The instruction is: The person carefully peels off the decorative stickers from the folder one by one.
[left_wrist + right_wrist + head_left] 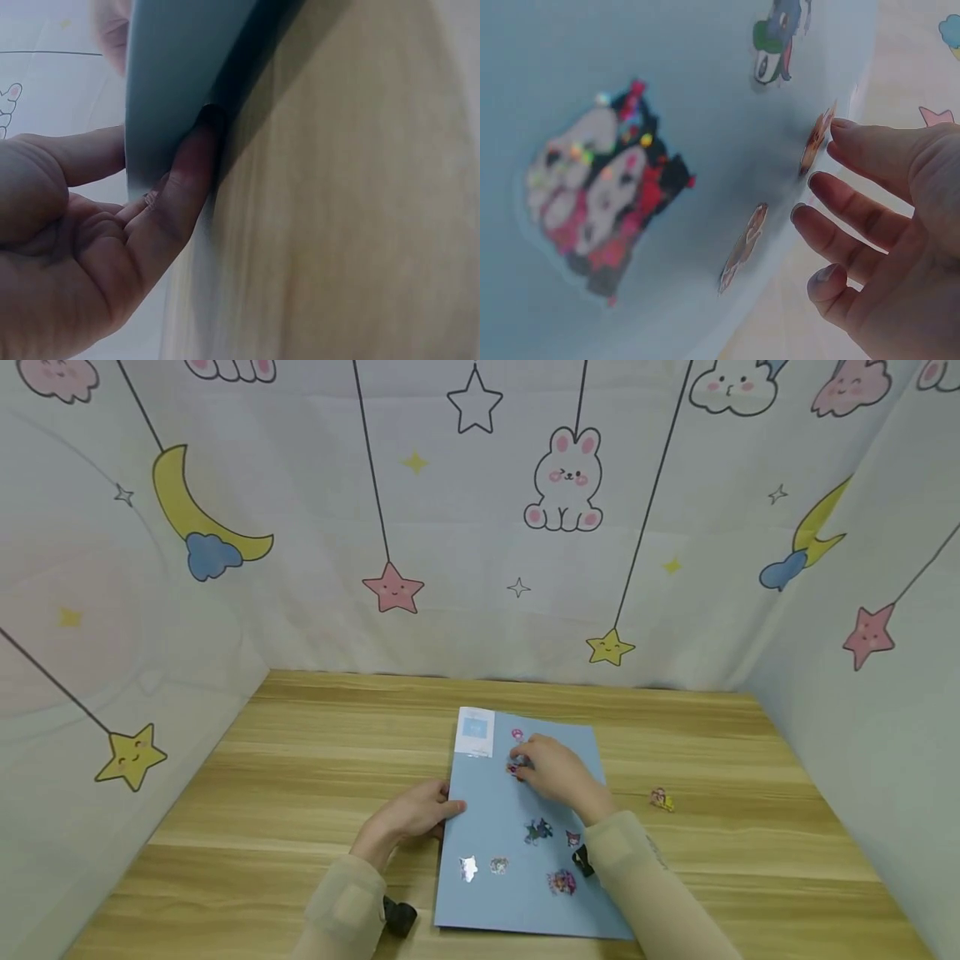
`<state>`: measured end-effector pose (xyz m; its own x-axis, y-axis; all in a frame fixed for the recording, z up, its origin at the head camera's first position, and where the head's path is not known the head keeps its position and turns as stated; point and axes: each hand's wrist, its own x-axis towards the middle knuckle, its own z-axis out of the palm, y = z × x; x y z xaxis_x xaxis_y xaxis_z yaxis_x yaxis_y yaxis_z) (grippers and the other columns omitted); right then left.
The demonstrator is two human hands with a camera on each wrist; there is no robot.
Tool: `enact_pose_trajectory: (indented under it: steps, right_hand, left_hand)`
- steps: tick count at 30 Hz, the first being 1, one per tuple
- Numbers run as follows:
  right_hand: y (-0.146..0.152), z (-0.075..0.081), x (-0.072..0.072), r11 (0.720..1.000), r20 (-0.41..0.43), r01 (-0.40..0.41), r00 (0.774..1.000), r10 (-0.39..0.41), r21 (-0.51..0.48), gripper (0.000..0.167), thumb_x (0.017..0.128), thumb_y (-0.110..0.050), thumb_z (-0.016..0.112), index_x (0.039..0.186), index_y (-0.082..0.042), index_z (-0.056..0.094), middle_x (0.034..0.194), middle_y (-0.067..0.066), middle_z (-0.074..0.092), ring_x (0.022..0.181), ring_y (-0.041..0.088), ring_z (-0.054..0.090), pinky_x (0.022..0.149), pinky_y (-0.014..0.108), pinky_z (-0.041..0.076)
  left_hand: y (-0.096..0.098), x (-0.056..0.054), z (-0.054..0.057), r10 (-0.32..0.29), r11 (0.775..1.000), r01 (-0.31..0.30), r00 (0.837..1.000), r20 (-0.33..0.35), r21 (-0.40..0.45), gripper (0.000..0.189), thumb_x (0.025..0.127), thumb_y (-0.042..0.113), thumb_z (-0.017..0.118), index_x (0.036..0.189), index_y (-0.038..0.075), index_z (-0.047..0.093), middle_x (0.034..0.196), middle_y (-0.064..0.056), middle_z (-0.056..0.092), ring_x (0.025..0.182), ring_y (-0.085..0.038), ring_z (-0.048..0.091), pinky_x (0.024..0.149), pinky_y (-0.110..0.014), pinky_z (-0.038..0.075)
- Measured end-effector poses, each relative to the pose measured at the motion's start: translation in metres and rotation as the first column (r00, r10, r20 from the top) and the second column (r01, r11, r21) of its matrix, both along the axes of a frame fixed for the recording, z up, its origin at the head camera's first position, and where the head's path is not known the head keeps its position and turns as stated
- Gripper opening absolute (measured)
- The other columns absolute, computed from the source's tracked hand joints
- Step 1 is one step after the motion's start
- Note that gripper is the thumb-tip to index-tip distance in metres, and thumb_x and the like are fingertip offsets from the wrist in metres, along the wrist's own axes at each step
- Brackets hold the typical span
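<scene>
Labels first: a white label [475, 732] with a pale blue square sat at the upper left corner of the blue board [491, 810]; its small print was too fine to read, and you had no legible brand on the stickers either. The board lay near the middle of the wooden table [315, 752]. Your left hand [408, 818] gripped the board's left edge, thumb on the upper face, fingers beneath. Your right hand [558, 771] was over the upper part, thumb at a small sticker [515, 769], the other fingers curved and slightly apart; whether thumb and forefinger pinched it, I could not tell. A pink sticker [517, 734] lay just beyond; lower down you had a dark blue-green sticker [537, 832], a shiny silver sticker [468, 868] and a multicoloured sticker [562, 882], this last near the board's near edge. One loose piece [662, 799] rested on the wood to your right, apart from the board. Tabletop extended on both sides and behind, to the printed cloth [480, 635] at the far edge.
</scene>
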<state>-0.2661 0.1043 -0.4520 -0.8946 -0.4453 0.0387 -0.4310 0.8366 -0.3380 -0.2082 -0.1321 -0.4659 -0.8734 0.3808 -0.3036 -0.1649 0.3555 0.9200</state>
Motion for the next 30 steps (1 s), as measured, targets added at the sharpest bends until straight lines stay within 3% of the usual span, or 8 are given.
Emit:
enact_pose_trajectory:
  steps: [10, 20, 30]
  right_hand:
    - [-0.005, -0.008, 0.001, 0.989, -0.045, -0.138, 0.989, 0.140, 0.051, 0.011, 0.094, -0.010, 0.065, 0.098, -0.013, 0.075, 0.085, 0.001, 0.060, 0.076, 0.015, 0.051, 0.070, 0.034, 0.046]
    - [-0.007, -0.014, 0.001, 0.991, -0.015, -0.130, 0.991, 0.131, 0.024, 0.008, 0.093, -0.009, 0.067, 0.095, -0.014, 0.073, 0.084, 0.000, 0.058, 0.076, 0.016, 0.050, 0.070, 0.035, 0.045]
    - [-0.009, -0.008, -0.005, 0.993, 0.031, -0.116, 0.993, 0.116, 0.008, 0.007, 0.091, -0.004, 0.067, 0.093, -0.011, 0.066, 0.088, 0.001, 0.060, 0.081, 0.017, 0.055, 0.074, 0.036, 0.048]
  left_hand:
    - [0.002, 0.001, -0.001, 0.014, 0.999, -0.014, 1.000, -0.013, -0.033, 0.027, 0.100, 0.008, 0.054, 0.118, -0.014, 0.052, 0.094, -0.014, 0.067, 0.083, -0.024, 0.068, 0.069, -0.037, 0.056]
    - [0.002, 0.000, -0.002, 0.015, 1.000, -0.015, 1.000, 0.003, -0.014, 0.026, 0.101, 0.007, 0.053, 0.118, -0.013, 0.052, 0.093, -0.014, 0.067, 0.083, -0.025, 0.069, 0.070, -0.037, 0.057]
    - [0.003, 0.000, -0.001, 0.015, 1.000, -0.015, 1.000, -0.003, -0.025, 0.026, 0.101, 0.008, 0.053, 0.118, -0.012, 0.053, 0.094, -0.013, 0.067, 0.083, -0.025, 0.069, 0.070, -0.038, 0.057]
